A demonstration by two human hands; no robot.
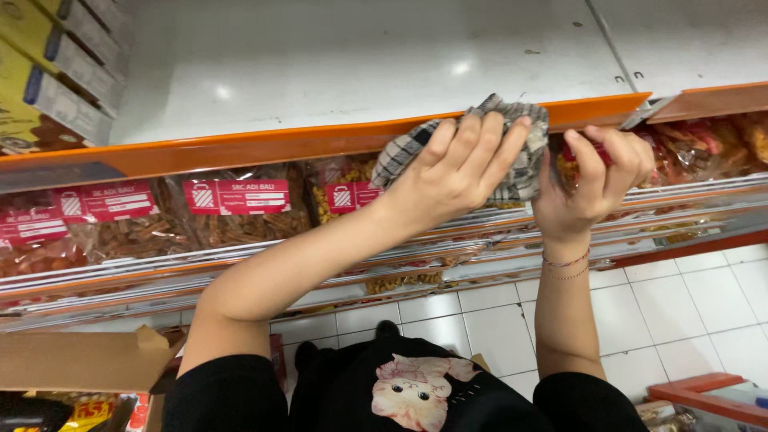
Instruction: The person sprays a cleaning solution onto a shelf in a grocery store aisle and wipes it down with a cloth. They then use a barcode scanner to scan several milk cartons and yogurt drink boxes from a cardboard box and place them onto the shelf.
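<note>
My left hand (454, 172) presses a grey-and-white checkered cloth (524, 160) against the orange front edge (240, 147) of a white shelf (360, 64). The fingers lie spread over the cloth. Just to its right, my right hand (598, 180) is curled around the top of a clear snack bag with a red label (596, 154) on the shelf below. Thin bracelets circle the right wrist. Both forearms reach up from my black top.
Clear bags of brown snacks with red labels (232, 210) fill the lower shelf. Yellow boxes (48, 72) stand at the upper shelf's left end. An open cardboard box (80, 360) sits at lower left, above white floor tiles (688, 296). An orange rim (704, 396) shows at lower right.
</note>
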